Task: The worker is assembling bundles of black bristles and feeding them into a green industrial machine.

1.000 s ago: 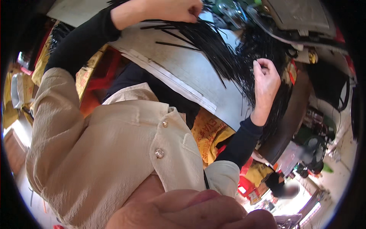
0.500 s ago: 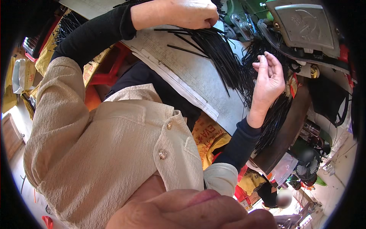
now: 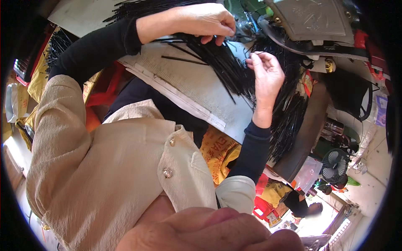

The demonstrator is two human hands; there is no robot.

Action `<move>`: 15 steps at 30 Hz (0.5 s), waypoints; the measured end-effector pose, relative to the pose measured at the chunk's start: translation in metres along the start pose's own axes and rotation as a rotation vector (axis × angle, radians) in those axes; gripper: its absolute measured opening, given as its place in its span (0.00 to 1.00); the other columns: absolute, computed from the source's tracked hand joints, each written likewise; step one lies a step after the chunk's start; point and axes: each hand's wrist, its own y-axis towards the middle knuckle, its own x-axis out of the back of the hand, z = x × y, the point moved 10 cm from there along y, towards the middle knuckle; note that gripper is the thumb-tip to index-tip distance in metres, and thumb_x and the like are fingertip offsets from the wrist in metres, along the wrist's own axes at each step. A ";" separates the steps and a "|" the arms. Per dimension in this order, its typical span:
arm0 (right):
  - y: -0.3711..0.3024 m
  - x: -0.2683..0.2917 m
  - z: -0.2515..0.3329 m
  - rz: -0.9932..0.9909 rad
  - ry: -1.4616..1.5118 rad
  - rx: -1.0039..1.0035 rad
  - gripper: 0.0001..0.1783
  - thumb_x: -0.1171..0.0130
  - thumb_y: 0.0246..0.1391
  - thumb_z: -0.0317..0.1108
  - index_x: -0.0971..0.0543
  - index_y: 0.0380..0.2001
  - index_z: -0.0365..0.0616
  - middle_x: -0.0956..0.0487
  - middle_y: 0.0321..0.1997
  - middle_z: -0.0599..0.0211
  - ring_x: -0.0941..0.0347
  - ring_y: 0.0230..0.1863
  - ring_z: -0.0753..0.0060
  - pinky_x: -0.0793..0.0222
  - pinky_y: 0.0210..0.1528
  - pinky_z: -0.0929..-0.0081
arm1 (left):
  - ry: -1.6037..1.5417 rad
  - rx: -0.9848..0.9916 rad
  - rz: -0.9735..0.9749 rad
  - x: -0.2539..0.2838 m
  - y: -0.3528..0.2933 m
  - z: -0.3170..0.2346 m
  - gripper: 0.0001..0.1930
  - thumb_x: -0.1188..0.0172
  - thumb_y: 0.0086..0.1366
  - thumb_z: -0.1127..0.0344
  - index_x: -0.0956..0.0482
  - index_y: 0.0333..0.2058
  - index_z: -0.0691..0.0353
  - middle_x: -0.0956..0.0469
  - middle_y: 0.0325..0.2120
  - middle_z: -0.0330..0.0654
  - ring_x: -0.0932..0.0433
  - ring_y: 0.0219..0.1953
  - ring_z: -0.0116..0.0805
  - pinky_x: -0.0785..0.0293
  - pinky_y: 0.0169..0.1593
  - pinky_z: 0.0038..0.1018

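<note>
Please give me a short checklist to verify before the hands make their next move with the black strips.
1. Left hand rests on the bundle of black strips: ok.
2. Right hand has a strip pinched: cannot tell.
3. Bundle lies on the grey board: ok.
4. Loose strip lies apart from the bundle: ok.
5. Machine beyond the hands is stopped: cannot tell.

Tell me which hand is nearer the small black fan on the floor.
Right. The right hand is raised over the black strips, above the fan; the left hand lies farther away, at the table's far side.
</note>
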 end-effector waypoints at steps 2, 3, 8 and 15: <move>0.002 -0.007 0.001 -0.006 -0.060 0.012 0.06 0.41 0.51 0.23 0.24 0.33 0.34 0.22 0.28 0.71 0.27 0.28 0.85 0.32 0.31 0.88 | -0.084 0.013 0.007 -0.002 0.003 0.002 0.15 0.50 0.65 0.59 0.24 0.37 0.67 0.23 0.20 0.40 0.33 0.11 0.21 0.35 0.16 0.17; 0.004 -0.009 0.002 -0.002 -0.060 0.020 0.06 0.41 0.51 0.23 0.24 0.33 0.34 0.22 0.28 0.71 0.27 0.28 0.85 0.32 0.31 0.88 | -0.116 0.016 -0.012 -0.001 0.004 0.004 0.15 0.50 0.66 0.59 0.24 0.37 0.67 0.22 0.20 0.40 0.33 0.11 0.20 0.36 0.16 0.17; 0.007 -0.018 0.023 -0.032 -0.218 0.130 0.07 0.41 0.51 0.25 0.22 0.34 0.34 0.23 0.26 0.72 0.31 0.25 0.86 0.34 0.29 0.87 | -0.290 0.057 -0.024 0.003 0.003 0.012 0.15 0.48 0.65 0.56 0.24 0.37 0.64 0.22 0.20 0.40 0.35 0.11 0.18 0.40 0.15 0.14; 0.011 -0.034 0.014 0.109 -0.021 -0.099 0.09 0.46 0.56 0.29 0.24 0.38 0.34 0.24 0.22 0.71 0.31 0.20 0.87 0.36 0.22 0.89 | -0.331 0.137 -0.028 0.006 0.006 0.024 0.14 0.47 0.65 0.55 0.23 0.36 0.61 0.24 0.20 0.36 0.38 0.12 0.15 0.43 0.15 0.12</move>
